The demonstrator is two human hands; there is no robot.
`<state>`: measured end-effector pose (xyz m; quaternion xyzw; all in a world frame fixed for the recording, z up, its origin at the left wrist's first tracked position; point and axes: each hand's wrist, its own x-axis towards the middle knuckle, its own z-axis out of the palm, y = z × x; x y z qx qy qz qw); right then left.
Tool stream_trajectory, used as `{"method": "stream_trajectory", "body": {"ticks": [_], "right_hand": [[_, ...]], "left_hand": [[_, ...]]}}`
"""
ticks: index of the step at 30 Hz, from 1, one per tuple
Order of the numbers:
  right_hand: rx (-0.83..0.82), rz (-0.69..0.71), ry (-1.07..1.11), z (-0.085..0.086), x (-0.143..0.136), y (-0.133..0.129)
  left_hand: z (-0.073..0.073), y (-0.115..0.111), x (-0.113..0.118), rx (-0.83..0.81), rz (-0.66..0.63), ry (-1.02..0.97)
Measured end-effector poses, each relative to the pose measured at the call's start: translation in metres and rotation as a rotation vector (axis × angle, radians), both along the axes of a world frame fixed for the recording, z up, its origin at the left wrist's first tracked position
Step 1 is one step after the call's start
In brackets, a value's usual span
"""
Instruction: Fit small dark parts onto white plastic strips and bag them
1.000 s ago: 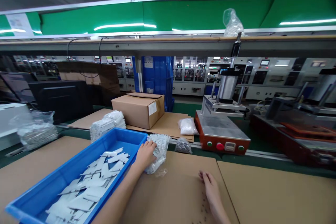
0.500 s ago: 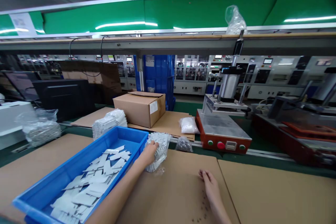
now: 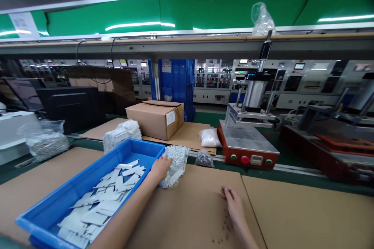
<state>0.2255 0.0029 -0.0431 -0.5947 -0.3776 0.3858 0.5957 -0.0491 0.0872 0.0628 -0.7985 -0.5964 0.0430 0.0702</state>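
The left hand point(image 3: 161, 168), loosely curled, touches bagged white parts point(image 3: 177, 163) beside the blue bin point(image 3: 43, 211), seemingly picking; freeing one calls for a light pinch, its grip unclear. The right hand point(image 3: 235, 207), fingertips nearly together, contents hidden, hovers near small dark pieces point(image 3: 228, 227) on cardboard point(image 3: 187, 210)

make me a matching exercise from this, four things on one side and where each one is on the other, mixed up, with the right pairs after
1. left hand
2. white pieces
3. red button
4. small dark bits

A. on the front of the press
B. beside the right hand, on the cardboard
C. at the bag of white parts
D. inside the blue bin

Pairs: 1-C, 2-D, 3-A, 4-B
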Motion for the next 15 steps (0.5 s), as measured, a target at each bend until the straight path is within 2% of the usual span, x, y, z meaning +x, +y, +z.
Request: {"method": "stream_trajectory", "body": {"ticks": [9, 15], "right_hand": [[0.005, 0.032, 0.024, -0.002, -0.002, -0.001], [0.018, 0.025, 0.022, 0.0, -0.003, -0.002]], "left_hand": [[-0.001, -0.003, -0.013, 0.052, -0.091, 0.017], [-0.004, -0.003, -0.013, 0.12, -0.059, 0.01]]}}
